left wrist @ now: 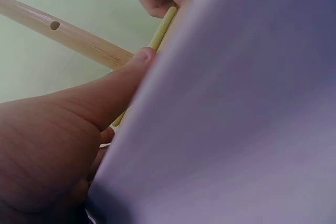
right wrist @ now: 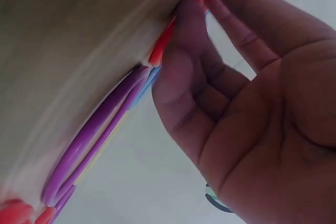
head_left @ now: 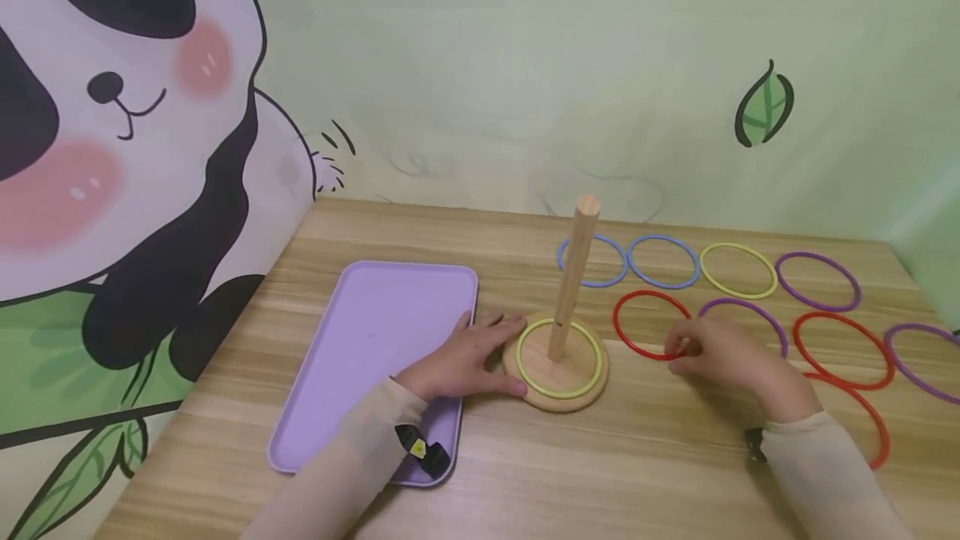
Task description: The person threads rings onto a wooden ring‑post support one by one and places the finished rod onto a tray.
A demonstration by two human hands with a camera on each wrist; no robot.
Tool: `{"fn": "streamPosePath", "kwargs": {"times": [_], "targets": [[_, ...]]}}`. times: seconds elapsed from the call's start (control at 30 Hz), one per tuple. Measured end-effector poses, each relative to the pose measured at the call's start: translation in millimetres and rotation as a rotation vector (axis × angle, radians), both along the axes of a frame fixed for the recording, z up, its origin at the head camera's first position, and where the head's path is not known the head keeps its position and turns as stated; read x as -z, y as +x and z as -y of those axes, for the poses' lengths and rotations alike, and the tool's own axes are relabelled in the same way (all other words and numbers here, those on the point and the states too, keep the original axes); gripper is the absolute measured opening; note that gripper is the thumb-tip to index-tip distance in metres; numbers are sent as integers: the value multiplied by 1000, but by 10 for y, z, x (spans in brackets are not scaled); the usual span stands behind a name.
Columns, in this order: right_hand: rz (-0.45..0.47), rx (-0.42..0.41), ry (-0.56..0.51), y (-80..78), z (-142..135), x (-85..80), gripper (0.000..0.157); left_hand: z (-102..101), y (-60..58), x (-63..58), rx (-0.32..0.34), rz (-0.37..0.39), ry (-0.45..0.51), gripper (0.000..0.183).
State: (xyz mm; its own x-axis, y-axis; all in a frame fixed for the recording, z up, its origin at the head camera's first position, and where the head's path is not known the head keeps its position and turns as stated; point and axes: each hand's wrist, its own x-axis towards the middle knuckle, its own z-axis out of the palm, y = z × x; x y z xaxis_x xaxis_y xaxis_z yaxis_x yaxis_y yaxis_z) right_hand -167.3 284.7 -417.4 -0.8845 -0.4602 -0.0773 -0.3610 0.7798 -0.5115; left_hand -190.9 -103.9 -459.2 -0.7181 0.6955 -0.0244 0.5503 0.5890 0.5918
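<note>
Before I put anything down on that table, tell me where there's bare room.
Free: the near table between left sleeve and right sleeve, before the wooden base; also most of the purple tray, except where the left sleeve crosses. Crowded: right of the base, where coloured rings lie close around the right hand. The left hand crosses the tray-to-base gap.

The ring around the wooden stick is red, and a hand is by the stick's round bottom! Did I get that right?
Not quite: the ring around the wooden stick is yellowish, not red, as the head view shows. The left hand is indeed by the stick's round bottom.
</note>
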Motion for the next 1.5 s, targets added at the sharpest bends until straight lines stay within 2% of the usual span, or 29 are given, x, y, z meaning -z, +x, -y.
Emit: {"fn": "streamPosePath", "kwargs": {"times": [0.13, 0.3, 0.5, 0.73, 0.93, 1.13, 1.43, 1.5], "targets": [[19, -17, -22, -6, 4, 19, 17, -2, -7, -8, -4, -2, -9, 98], [-18, -72, -31, -24, 26, 27, 15, 11, -3, -16, -13, -3, -14, 98], [2, -28, -51, -16, 2, 18, 10, -5, 0, -5, -3, -3, -5, 98], [21, -7, -4, -23, -17, 29, 11, -12, -18, 9, -4, -6, -4, 97], [-25, -71, -14, -2, 5, 49, 12, -13, -17, 16, -6, 2, -9, 97], [-80, -38, -57, -9, -3, 61, 9, -17, -8, 9, -2, -5, -14, 97], [-261, -10, -77, -54, 13, 55, 6, -15, -15, 13, -3, 4, -14, 97], [-273, 13, -69, -60, 21, 39, 4, -16, -16, 17, -5, 2, -13, 97]]}}
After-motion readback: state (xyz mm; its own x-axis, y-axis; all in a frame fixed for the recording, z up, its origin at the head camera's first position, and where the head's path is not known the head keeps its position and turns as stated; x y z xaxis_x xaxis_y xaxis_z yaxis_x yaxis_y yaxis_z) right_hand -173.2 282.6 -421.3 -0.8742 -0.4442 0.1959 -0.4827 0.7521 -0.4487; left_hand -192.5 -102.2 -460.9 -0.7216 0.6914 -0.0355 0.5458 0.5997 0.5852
